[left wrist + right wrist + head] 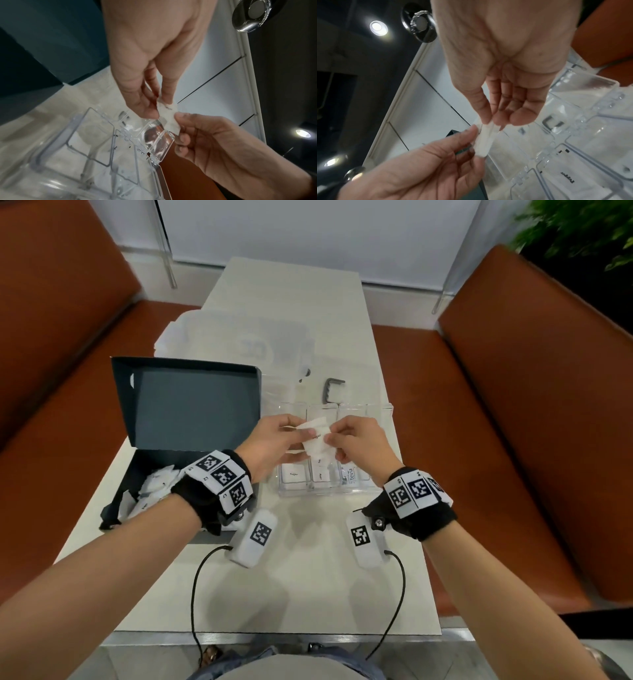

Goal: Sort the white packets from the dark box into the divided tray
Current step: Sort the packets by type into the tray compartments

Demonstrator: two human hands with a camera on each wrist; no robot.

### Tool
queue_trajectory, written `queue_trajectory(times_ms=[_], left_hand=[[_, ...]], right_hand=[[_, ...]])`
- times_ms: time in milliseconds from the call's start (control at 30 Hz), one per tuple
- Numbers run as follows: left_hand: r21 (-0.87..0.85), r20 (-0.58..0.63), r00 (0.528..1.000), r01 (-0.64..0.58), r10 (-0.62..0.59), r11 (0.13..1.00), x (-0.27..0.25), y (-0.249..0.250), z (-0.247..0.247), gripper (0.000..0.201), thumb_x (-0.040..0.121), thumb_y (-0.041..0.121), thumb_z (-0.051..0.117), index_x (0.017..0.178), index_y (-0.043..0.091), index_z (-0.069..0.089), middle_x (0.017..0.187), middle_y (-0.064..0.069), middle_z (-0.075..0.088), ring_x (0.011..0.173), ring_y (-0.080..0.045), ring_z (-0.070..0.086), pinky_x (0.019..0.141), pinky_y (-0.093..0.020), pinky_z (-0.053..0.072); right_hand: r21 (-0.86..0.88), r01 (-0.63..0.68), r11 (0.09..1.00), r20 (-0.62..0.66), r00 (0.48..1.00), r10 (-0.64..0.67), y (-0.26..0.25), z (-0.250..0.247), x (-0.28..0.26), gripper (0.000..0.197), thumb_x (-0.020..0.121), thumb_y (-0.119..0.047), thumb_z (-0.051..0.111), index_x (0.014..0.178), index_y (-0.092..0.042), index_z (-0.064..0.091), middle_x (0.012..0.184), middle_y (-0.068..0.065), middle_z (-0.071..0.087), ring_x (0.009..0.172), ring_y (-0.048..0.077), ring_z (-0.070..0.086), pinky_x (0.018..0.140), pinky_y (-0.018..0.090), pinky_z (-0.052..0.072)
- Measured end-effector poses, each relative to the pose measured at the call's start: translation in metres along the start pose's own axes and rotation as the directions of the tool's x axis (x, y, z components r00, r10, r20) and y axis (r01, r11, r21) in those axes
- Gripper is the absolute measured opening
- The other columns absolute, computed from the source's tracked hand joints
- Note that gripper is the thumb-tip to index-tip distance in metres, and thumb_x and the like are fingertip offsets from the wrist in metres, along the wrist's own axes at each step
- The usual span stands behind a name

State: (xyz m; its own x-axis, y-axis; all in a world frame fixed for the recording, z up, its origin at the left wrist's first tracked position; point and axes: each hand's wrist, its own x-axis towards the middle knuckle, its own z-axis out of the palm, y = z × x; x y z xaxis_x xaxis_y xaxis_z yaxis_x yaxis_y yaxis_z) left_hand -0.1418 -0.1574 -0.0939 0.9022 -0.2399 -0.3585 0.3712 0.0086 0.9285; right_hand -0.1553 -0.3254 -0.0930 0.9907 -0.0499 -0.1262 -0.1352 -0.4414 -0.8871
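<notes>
Both hands [489,125] on packet [483,140]

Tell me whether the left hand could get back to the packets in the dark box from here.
Probably yes: the box lies open beside the left hand, lid up. But that hand and the right hand both pinch a packet, which must go first.

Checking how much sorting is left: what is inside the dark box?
A loose heap of white packets lies at the near end of the dark box. The left forearm and wristband cover part of the interior, so a count is not possible.
</notes>
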Motion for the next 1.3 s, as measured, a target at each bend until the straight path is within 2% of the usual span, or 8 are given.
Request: queue_trajectory(times_ms=[200,333,433,533,767,1000,1200,1300], left_hand=[[0.182,-0.029,0.997,-0.063,0.069,0.981,0.005,-0.004,-0.018,0.014,0.084,0.007,0.074,0.096,0.003,0.067,0.070,-0.005,0.061,0.061,-0.007,0.061,0.062,-0.019,0.056],[0.243,-0.165,0.985,-0.009,0.050,0.970,0.010,-0.015,-0.032,0.002,0.089,0.006,0.068,0.088,0.005,0.066,0.083,-0.010,0.068,0.065,-0.016,0.063,0.063,-0.024,0.056],[0.414,-0.198,0.980,0.111,-0.030,0.904,0.012,-0.031,-0.037,0.017,0.087,0.005,0.069,0.102,0.003,0.062,0.095,-0.013,0.065,0.064,-0.018,0.065,0.066,-0.029,0.059],[0.478,-0.175,0.976,0.201,-0.132,0.855,0.008,-0.042,-0.032,0.035,0.087,0.013,0.071,0.116,0.005,0.053,0.107,-0.012,0.059,0.071,-0.024,0.071,0.065,-0.031,0.061],[0.485,-0.109,0.977,0.213,-0.183,0.848,0.004,-0.057,-0.024,0.044,0.090,0.000,0.064,0.128,0.005,0.045,0.118,-0.019,0.055,0.067,-0.023,0.067,0.075,-0.039,0.060],[0.497,-0.126,0.981,0.189,-0.145,0.847,0.006,-0.059,-0.024,0.036,0.092,0.005,0.063,0.124,0.005,0.046,0.108,-0.016,0.058,0.064,-0.017,0.065,0.059,-0.025,0.059],[0.519,-0.177,0.976,0.202,-0.127,0.830,0.008,-0.055,-0.018,0.015,0.095,0.005,0.056,0.107,0.004,0.048,0.112,-0.024,0.061,0.088,-0.036,0.070,0.080,-0.046,0.059],[0.552,-0.178,0.975,0.211,-0.134,0.807,0.011,-0.053,-0.017,0.025,0.090,-0.001,0.059,0.114,-0.001,0.050,0.115,-0.026,0.059,0.098,-0.039,0.067,0.085,-0.049,0.057]], right_hand=[[-0.160,0.124,0.979,0.066,0.991,-0.115,-0.005,0.014,0.010,0.019,0.085,-0.021,0.069,0.104,-0.019,0.068,0.073,-0.001,0.064,0.066,0.007,0.057,0.064,0.016,0.045],[-0.282,0.118,0.952,-0.011,0.992,-0.126,-0.006,0.031,0.027,0.014,0.085,-0.010,0.062,0.093,-0.014,0.072,0.067,-0.004,0.061,0.074,0.011,0.057,0.059,0.005,0.038],[-0.394,0.098,0.914,0.003,0.994,-0.105,-0.003,0.046,0.031,0.019,0.090,-0.012,0.056,0.098,-0.010,0.072,0.088,0.008,0.071,0.090,0.021,0.064,0.082,0.026,0.049],[-0.501,0.074,0.862,0.049,0.997,-0.057,0.004,0.060,0.028,0.019,0.091,-0.014,0.055,0.098,-0.012,0.073,0.098,0.009,0.071,0.095,0.027,0.064,0.089,0.038,0.051],[-0.664,0.068,0.744,0.121,0.993,0.017,0.020,0.075,0.025,0.024,0.088,-0.013,0.050,0.103,-0.020,0.068,0.103,0.001,0.070,0.103,0.024,0.061,0.097,0.039,0.041],[-0.867,0.322,0.380,0.275,0.946,-0.173,0.024,0.076,0.035,0.027,0.091,-0.014,0.057,0.115,-0.025,0.065,0.115,-0.002,0.063,0.110,0.025,0.051,0.093,0.039,0.030],[-0.895,0.371,0.248,0.344,0.927,-0.147,0.017,0.074,0.036,0.024,0.085,-0.036,0.067,0.109,-0.038,0.067,0.099,-0.006,0.068,0.110,0.020,0.048,0.091,0.042,0.025],[-0.919,0.361,0.159,0.350,0.932,-0.091,0.018,0.078,0.035,0.025,0.084,-0.041,0.067,0.109,-0.039,0.067,0.097,-0.006,0.068,0.112,0.021,0.045,0.095,0.045,0.025]])
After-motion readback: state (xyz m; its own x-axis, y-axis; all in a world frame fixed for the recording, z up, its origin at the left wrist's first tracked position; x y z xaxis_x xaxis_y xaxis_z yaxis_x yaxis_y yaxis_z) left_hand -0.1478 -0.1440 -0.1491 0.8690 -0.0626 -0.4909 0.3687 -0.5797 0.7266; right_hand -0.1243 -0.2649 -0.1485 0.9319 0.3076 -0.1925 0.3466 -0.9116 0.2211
